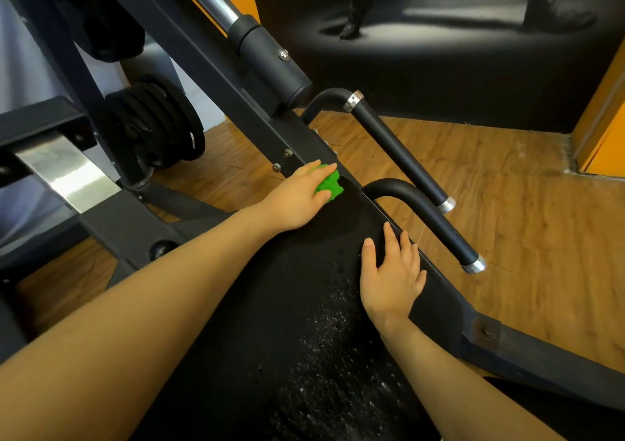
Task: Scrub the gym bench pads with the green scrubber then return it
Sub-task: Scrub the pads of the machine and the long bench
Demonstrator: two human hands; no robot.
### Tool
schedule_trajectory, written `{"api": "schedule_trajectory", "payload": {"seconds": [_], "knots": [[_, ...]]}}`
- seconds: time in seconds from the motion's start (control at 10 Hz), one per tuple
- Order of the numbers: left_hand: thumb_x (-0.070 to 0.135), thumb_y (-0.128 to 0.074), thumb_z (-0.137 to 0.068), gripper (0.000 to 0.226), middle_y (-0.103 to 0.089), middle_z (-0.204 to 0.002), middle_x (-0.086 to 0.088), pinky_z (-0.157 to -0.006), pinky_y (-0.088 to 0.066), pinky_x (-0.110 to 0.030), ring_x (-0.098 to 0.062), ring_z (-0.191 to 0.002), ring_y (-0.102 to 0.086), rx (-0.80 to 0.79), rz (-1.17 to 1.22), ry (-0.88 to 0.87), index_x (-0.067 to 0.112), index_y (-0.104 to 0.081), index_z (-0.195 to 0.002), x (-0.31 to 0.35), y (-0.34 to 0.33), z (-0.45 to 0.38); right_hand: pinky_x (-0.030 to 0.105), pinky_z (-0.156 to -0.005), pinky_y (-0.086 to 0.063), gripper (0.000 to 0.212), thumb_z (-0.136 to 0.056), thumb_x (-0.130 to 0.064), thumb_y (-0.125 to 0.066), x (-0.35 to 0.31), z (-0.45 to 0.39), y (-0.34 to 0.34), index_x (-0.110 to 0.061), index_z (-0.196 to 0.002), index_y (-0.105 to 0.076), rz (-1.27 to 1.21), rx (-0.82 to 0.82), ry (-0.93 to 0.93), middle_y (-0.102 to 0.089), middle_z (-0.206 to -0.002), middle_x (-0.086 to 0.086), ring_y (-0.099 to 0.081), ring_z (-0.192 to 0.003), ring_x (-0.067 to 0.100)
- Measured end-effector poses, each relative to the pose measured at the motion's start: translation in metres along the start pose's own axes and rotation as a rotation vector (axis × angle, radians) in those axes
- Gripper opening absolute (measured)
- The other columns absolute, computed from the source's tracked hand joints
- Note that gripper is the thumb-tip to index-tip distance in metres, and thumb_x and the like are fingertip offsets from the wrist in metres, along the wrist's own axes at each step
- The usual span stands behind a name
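Black weight plates (159, 126) are sitting at the far left on the machine's frame, above the wooden floor (507, 203). The left hand (297, 197) is lying over the green scrubber (329, 185), fingers curled across its top and thumb tucked at its near side, pressing it onto the far end of the black bench pad (304, 322). The pad's long axis is running from the bottom of the view up toward the frame, and white droplets are speckling its near half. The right hand (392, 274) is resting flat with fingers spread on the pad's right edge. Two black handle bars (436, 224) are angling alongside.
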State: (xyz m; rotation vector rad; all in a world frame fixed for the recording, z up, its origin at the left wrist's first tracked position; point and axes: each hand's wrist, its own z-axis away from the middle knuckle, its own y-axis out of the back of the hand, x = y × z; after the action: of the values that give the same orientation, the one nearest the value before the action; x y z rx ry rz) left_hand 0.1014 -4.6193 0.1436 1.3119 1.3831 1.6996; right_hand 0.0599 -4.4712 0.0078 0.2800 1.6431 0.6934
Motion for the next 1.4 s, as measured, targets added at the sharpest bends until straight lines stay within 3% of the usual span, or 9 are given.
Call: {"api": "schedule_trajectory", "payload": {"seconds": [0.4,0.6,0.8,1.1,1.4], "knots": [[0.024,-0.046,-0.102,0.06,-0.001,-0.163,0.005,-0.114,-0.01,-0.019,-0.01,-0.149,-0.003,-0.074,-0.037,-0.136,0.029,-0.017,-0.154,-0.027,0.006,0.079,0.052,-0.121,-0.002,0.056,-0.1,-0.054,-0.034,0.001,0.0,-0.001,-0.036,-0.152,-0.026,-0.013,0.01,0.002,-0.017,-0.163,-0.002,-0.005,-0.151,0.019],[0.036,-0.041,-0.102,0.062,0.007,-0.163,-0.002,-0.121,-0.014,-0.043,-0.029,-0.149,0.01,-0.037,-0.47,-0.189,0.025,-0.013,-0.155,-0.005,0.0,0.068,0.051,-0.121,-0.001,0.056,-0.1,-0.054,-0.034,0.0,0.0,-0.001,-0.037,-0.153,-0.025,-0.012,0.005,-0.002,-0.016,-0.163,-0.003,-0.005,-0.151,0.019],[0.04,-0.033,-0.104,0.057,0.002,-0.163,-0.01,-0.12,-0.009,-0.046,-0.035,-0.149,0.007,-0.052,-0.735,-0.289,0.02,-0.016,-0.155,0.024,-0.023,0.01,0.052,-0.121,0.0,0.056,-0.1,-0.054,-0.034,-0.001,0.001,0.0,-0.037,-0.153,-0.025,-0.016,-0.004,-0.002,-0.016,-0.163,-0.003,-0.004,-0.151,0.019],[0.042,-0.028,-0.105,0.052,-0.004,-0.163,-0.008,-0.121,-0.01,-0.044,-0.03,-0.15,0.003,-0.075,-0.632,-0.29,0.023,-0.026,-0.153,0.037,-0.029,-0.013,0.059,-0.117,0.007,0.054,-0.101,-0.051,-0.032,0.005,0.016,0.011,-0.039,-0.153,-0.021,-0.034,-0.094,-0.019,-0.006,-0.165,-0.003,0.006,-0.151,0.02],[0.036,-0.03,-0.106,0.049,-0.004,-0.164,-0.006,-0.12,-0.009,-0.037,-0.025,-0.15,-0.002,-0.113,-0.712,-0.362,0.026,-0.025,-0.153,0.029,-0.026,0.023,0.057,-0.117,0.009,0.052,-0.101,-0.052,-0.03,0.022,0.024,0.017,-0.041,-0.152,-0.025,-0.029,-0.087,-0.09,-0.009,-0.164,-0.004,0.005,-0.151,0.018]]}}
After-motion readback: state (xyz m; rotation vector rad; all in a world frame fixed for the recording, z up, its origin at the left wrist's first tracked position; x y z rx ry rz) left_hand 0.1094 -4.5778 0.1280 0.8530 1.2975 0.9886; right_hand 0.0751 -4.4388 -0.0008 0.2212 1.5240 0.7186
